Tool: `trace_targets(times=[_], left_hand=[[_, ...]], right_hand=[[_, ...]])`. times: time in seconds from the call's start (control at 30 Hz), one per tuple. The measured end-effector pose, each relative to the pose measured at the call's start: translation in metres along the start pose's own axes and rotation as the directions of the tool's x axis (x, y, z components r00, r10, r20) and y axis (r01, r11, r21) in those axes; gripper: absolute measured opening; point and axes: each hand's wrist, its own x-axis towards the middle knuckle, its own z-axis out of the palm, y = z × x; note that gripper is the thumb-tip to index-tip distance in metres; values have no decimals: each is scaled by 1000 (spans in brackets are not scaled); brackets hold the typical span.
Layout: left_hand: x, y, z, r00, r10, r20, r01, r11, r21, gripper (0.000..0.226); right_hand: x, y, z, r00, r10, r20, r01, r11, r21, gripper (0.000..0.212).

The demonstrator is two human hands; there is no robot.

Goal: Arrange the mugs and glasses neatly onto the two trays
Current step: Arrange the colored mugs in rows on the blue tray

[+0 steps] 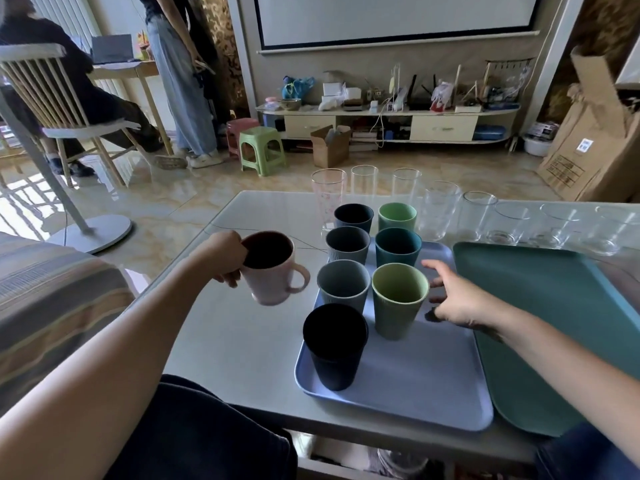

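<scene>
Gripping the pale pink ceramic mug by its rim, the left hand carries it, seemingly airborne, toward the lavender plastic tray. The right hand hovers open, empty; probably steadying the rows.

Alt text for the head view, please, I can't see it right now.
The left hand holds a pink mug above the table, beside a blue tray with seven cups; the right hand hovers open over it. The teal tray is empty.
</scene>
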Motion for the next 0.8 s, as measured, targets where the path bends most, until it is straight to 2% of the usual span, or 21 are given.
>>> trace_targets(times=[0.1, 0.23, 0.37, 0.47, 0.53, 0.63, 0.73, 0.8], left_hand=[[-2, -1, -13, 993, -40, -113, 26, 993, -116, 22], [-15, 10, -25, 958, -24, -285, -27, 984, -173, 21], [-38, 39, -35, 904, 91, -418, -197, 956, -216, 23], [-57, 65, -42, 851, 156, -502, -319, 912, -257, 23], [-67, 83, -41, 847, 165, -506, -364, 873, -324, 24], [-80, 108, -30, 863, 205, -461, -407, 824, -395, 22], [-88, 125, -15, 866, 261, -427, -442, 798, -409, 22], [-89, 132, -6, 863, 303, -404, -464, 792, -397, 23]], right_hand=[[-4, -12, -15, 996, -24, -85, 17, 996, -86, 82], [-7, -24, -24, 954, -172, -245, 123, 971, -203, 64], [-19, -45, -23, 929, -297, -219, 283, 954, -97, 36], [-36, -69, -20, 923, -338, -181, 369, 914, 171, 20], [-48, -82, -18, 907, -374, -194, 419, 851, 316, 20], [-63, -94, -18, 881, -431, -196, 473, 784, 403, 24], [-72, -91, -21, 848, -472, -242, 529, 783, 326, 29], [-75, -88, -24, 810, -509, -292, 580, 769, 269, 19]])
